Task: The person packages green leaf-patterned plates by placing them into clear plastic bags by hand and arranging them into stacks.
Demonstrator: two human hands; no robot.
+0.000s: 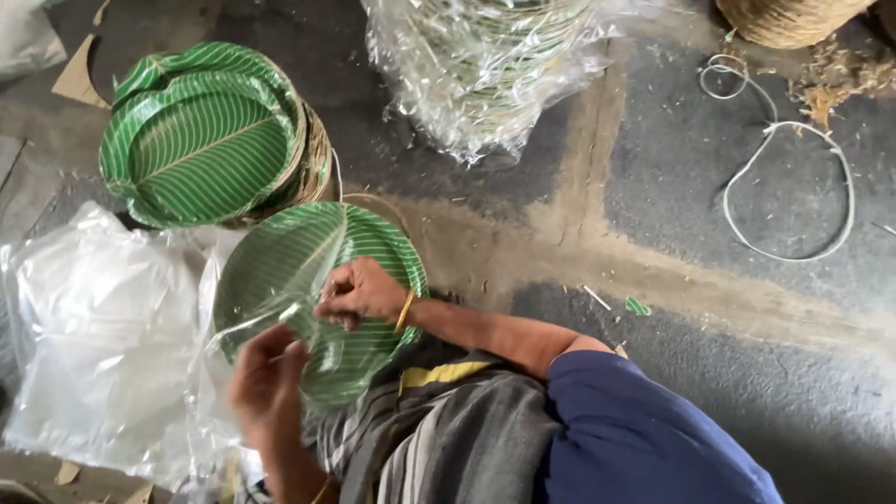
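Grey floor [709, 392] below; both hands, right hand [362, 292] and left hand [268, 383], pinch clear plastic wrap [271, 313] over a green plate [364, 257]; plate stack [210, 135] far left.

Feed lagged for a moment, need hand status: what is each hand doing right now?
Left hand: closed, pinching the clear plastic bag edge.
Right hand: fingers curled, resting on the round green leaf-patterned paper plate stack; grip cannot be told.

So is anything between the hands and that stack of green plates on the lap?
Only clear plastic wrap, draped over the plates' left part. The right hand rests on the stack; the left hand grips the wrap at its edge.
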